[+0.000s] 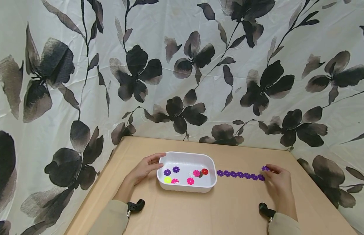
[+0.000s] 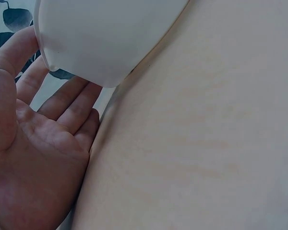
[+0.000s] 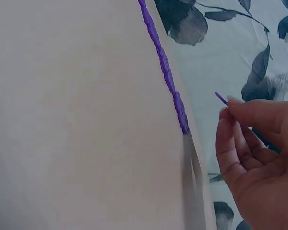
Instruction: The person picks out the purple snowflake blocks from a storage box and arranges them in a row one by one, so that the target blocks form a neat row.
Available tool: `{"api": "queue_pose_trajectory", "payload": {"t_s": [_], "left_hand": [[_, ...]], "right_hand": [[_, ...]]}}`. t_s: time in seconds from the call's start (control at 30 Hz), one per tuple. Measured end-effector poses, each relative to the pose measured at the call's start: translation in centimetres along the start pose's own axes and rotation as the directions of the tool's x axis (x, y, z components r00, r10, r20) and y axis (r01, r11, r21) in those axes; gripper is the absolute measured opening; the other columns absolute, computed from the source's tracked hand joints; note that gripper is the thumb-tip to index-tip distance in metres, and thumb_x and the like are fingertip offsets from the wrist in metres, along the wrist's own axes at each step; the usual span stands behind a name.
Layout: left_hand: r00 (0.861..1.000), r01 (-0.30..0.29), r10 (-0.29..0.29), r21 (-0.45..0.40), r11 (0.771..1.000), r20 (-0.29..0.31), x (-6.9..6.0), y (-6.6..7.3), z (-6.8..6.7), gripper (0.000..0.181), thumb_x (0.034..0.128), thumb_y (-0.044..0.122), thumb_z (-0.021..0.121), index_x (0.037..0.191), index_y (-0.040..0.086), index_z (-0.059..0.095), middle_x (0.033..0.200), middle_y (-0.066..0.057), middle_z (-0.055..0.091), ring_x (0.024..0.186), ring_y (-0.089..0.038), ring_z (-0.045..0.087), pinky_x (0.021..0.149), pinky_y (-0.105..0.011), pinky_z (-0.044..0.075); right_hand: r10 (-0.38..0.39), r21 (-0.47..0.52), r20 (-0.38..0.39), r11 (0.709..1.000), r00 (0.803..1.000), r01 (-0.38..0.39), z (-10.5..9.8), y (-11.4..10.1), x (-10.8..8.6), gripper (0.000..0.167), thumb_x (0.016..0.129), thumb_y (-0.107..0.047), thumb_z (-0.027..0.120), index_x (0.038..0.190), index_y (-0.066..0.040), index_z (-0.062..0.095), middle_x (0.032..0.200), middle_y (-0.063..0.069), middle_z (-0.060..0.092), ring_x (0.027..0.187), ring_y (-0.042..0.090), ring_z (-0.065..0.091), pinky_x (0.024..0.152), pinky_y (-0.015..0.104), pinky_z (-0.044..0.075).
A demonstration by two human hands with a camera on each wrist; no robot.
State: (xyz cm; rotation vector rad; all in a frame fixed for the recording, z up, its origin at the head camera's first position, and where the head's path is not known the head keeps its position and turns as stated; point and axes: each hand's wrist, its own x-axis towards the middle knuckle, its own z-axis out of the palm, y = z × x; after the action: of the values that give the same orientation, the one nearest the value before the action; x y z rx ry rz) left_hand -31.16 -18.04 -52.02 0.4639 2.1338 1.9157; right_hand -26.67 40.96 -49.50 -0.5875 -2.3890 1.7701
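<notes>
A white plastic tub [image 1: 188,188] stands on the table. My left hand [image 1: 142,169] holds it by its left end, with thumb and fingers at the rim and end wall, as the left wrist view also shows. Off to the right, my right hand [image 1: 279,181] pinches one purple flower-shaped disc [image 3: 221,98] between thumb and index fingertip. The disc is raised above the right end of a purple disc chain [image 1: 240,175], apart from it. This chain lies in a row from beside the tub towards my right hand, its discs seeming linked or overlapping.
Inside the tub lie loose flower discs: purple ones [image 1: 176,169], pink ones [image 1: 190,181], a red one [image 1: 204,171] and a yellow one [image 1: 167,180]. The wooden table [image 1: 199,215] ends at a floral cloth [image 1: 176,81] behind and at both sides.
</notes>
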Motion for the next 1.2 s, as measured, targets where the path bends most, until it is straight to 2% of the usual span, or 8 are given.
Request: {"api": "queue_pose_trajectory", "payload": {"t_s": [0.07,0.17,0.3,0.5,0.67,0.8,0.93,1.2], "left_hand": [[1.0,-0.001,0.001,0.001,1.0,0.0,0.0,0.0,0.0,0.055,0.0982,0.023,0.074,0.15,0.018,0.056,0.157,-0.012,0.051,0.138,-0.03,0.055,0.117,-0.042,0.046],[1.0,-0.003,0.003,0.001,1.0,0.003,0.0,-0.1,0.0,0.057,0.0976,0.025,0.075,0.151,0.018,0.056,0.157,-0.012,0.051,0.139,-0.03,0.055,0.118,-0.043,0.045],[1.0,-0.005,0.005,-0.005,1.0,0.01,0.0,0.0,0.0,0.058,0.0973,0.025,0.075,0.151,0.018,0.055,0.158,-0.012,0.051,0.139,-0.031,0.054,0.119,-0.045,0.043],[1.0,-0.003,0.003,-0.007,1.0,0.008,-0.1,0.0,-0.1,0.058,0.0972,0.026,0.075,0.151,0.018,0.056,0.158,-0.011,0.051,0.139,-0.031,0.054,0.12,-0.046,0.043],[1.0,-0.006,0.006,-0.001,1.0,0.017,-0.2,0.0,-0.2,0.057,0.0976,0.026,0.075,0.151,0.018,0.055,0.157,-0.012,0.051,0.139,-0.031,0.054,0.119,-0.046,0.043],[1.0,-0.008,0.008,0.0,1.0,0.019,-0.2,0.0,-0.2,0.056,0.0984,0.024,0.074,0.151,0.018,0.055,0.158,-0.012,0.051,0.14,-0.032,0.054,0.119,-0.047,0.043],[1.0,-0.003,0.003,-0.002,1.0,0.013,-0.2,0.0,-0.2,0.055,0.098,0.024,0.074,0.15,0.019,0.056,0.158,-0.011,0.05,0.141,-0.031,0.053,0.12,-0.047,0.042],[1.0,-0.016,0.016,-0.006,1.0,0.026,-0.1,-0.1,-0.1,0.057,0.0988,0.023,0.073,0.152,0.016,0.054,0.158,-0.014,0.05,0.14,-0.033,0.054,0.115,-0.036,0.047]], "right_hand": [[0.07,0.109,0.028,0.991,0.997,-0.072,-0.4,0.3,-0.1,0.058,0.1,-0.008,0.069,0.154,-0.009,0.049,0.139,0.01,0.052,0.121,0.019,0.053,0.089,0.017,0.058],[0.117,0.152,0.051,0.981,0.992,-0.123,-0.9,0.7,-0.2,0.061,0.099,-0.003,0.068,0.156,-0.009,0.046,0.138,0.007,0.051,0.122,0.021,0.053,0.09,0.022,0.06],[0.028,-0.093,0.051,0.995,0.998,-0.023,-1.8,1.1,0.0,0.051,0.099,0.001,0.064,0.149,0.002,0.051,0.139,0.021,0.056,0.111,0.019,0.059,0.079,0.015,0.058],[-0.093,-0.369,0.09,0.922,0.992,0.12,-2.3,1.7,0.6,0.037,0.098,0.003,0.062,0.134,0.012,0.06,0.126,0.031,0.065,0.1,0.025,0.063,0.07,0.017,0.054],[-0.083,-0.422,0.076,0.9,0.994,0.107,-2.0,1.3,0.2,0.037,0.101,-0.007,0.061,0.135,0.008,0.06,0.131,0.032,0.062,0.113,0.04,0.057,0.088,0.04,0.052],[-0.151,-0.402,0.014,0.904,0.988,0.144,-0.9,-0.1,-0.5,0.04,0.105,-0.015,0.06,0.142,0.001,0.058,0.14,0.028,0.056,0.11,0.036,0.054,0.08,0.035,0.054],[-0.312,-0.377,0.004,0.879,0.95,0.29,1.6,-2.9,-1.1,0.04,0.105,-0.021,0.063,0.14,-0.002,0.061,0.139,0.024,0.058,0.107,0.026,0.052,0.065,0.018,0.049],[-0.503,-0.17,0.179,0.831,0.845,0.53,10.1,-7.2,-2.6,0.037,0.104,-0.03,0.065,0.133,-0.006,0.068,0.13,0.017,0.067,0.104,0.019,0.059,0.079,0.015,0.054]]}}
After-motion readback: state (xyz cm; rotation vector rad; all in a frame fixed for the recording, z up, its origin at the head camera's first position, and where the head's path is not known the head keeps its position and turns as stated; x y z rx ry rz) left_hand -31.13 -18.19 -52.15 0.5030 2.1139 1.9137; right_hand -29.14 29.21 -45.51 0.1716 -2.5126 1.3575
